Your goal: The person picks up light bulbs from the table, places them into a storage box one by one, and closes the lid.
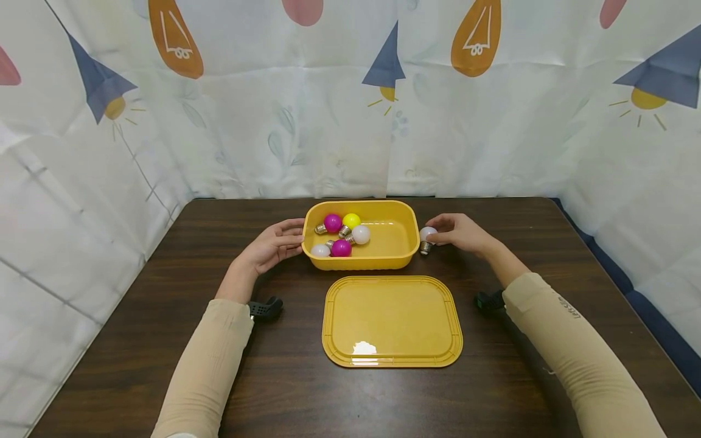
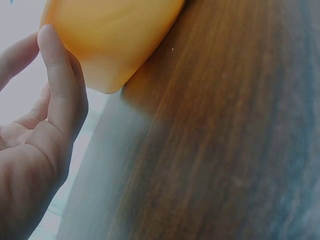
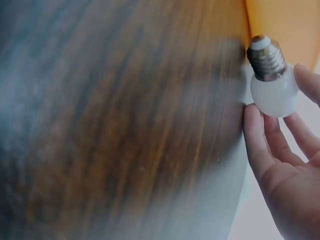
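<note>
A yellow plastic box (image 1: pixel 390 240) without its lid stands at the back of the table. Inside, toward the left, lie several small light bulbs: magenta (image 1: pixel 332 222), yellow (image 1: pixel 352 220) and white ones (image 1: pixel 361 234). My left hand (image 1: pixel 274 244) touches the box's left end with fairly straight fingers; in the left wrist view its thumb (image 2: pixel 56 70) is against the rim. My right hand (image 1: pixel 457 233) pinches a white bulb (image 3: pixel 275 95) by its globe just outside the box's right end. In the head view this bulb's metal screw base (image 1: pixel 425 248) points down.
A flat yellow lid (image 1: pixel 392 322) lies on the dark wooden table (image 1: pixel 296 389) in front of the box. Patterned white curtain (image 1: pixel 328 140) hangs behind the table's back edge and along both sides. Dark bands (image 1: pixel 266 308) circle both wrists.
</note>
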A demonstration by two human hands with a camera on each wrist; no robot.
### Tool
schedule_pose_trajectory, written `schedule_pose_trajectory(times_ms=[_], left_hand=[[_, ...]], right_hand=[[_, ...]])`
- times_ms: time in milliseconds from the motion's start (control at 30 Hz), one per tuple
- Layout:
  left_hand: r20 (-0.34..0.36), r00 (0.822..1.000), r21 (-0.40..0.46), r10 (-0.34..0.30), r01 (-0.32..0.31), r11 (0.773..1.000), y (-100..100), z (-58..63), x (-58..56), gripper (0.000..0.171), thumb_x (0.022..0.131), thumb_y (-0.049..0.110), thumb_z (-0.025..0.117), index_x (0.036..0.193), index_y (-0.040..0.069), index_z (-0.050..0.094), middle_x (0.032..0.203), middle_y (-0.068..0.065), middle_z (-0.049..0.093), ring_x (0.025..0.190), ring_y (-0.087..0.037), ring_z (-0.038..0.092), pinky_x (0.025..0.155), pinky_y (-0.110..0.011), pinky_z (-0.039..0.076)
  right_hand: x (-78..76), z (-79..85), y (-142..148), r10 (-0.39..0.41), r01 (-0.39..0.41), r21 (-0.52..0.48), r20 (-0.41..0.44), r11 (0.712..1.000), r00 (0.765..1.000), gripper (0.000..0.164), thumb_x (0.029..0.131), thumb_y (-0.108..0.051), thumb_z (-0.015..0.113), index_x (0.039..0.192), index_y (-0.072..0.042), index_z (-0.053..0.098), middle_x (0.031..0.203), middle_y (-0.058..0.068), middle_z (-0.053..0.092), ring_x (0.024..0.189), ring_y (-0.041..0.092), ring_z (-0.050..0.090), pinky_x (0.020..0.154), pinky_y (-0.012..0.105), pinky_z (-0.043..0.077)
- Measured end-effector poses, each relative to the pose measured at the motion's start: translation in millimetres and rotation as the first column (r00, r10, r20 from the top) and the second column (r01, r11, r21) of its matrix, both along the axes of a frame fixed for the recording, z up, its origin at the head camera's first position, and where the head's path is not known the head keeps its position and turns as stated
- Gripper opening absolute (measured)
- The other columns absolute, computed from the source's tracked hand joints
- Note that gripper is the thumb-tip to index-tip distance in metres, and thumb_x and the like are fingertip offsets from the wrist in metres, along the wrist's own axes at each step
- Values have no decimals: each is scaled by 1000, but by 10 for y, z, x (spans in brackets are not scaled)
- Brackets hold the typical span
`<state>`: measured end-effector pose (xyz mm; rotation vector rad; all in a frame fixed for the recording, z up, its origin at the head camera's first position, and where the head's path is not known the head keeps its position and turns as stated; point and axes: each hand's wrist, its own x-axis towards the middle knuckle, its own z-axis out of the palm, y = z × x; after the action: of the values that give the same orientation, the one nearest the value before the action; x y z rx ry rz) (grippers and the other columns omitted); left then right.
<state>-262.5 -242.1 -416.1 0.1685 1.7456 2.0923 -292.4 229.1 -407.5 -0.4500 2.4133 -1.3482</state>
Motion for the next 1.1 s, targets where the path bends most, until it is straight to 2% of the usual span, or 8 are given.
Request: schedule_pose_trajectory(times_ms=[200,400,600,800,1100], left_hand=[[0,1000,0,0,0,1000,1,15,5,60,104,3,58,158,1,31,144,-26,48,94,-17,70,87,-28,59],[-2,1000,-8,2,-2,1000,3,17,13,59,105,2,56,158,1,30,143,-25,49,93,-16,70,86,-27,59],[-3,1000,-16,7,-7,1000,0,9,21,58,106,2,55,158,1,30,142,-23,50,92,-15,70,85,-26,58],[-4,1000,-13,5,-5,1000,5,8,21,58,106,1,55,158,1,30,142,-24,50,93,-16,70,85,-26,59],[-2,1000,-15,8,-8,1000,4,12,22,58,105,1,56,158,1,31,141,-23,52,93,-16,70,86,-27,59]], right_hand=[[-21,-18,35,-9,9,0,-4,1000,1000,47,98,-23,73,137,1,59,130,20,60,112,33,60,95,44,56],[2,-14,40,-28,30,41,-43,999,999,50,99,-28,73,138,0,59,132,20,60,118,35,56,101,51,50],[44,32,53,-43,43,1,-26,999,999,51,99,-29,72,139,0,58,134,22,58,122,37,54,104,55,46],[45,19,97,-54,53,-36,-7,998,999,51,100,-27,71,140,1,56,137,22,56,128,38,52,105,55,44],[44,24,131,-69,68,-39,-18,997,997,51,99,-28,72,139,0,57,135,21,57,122,35,55,103,52,48]])
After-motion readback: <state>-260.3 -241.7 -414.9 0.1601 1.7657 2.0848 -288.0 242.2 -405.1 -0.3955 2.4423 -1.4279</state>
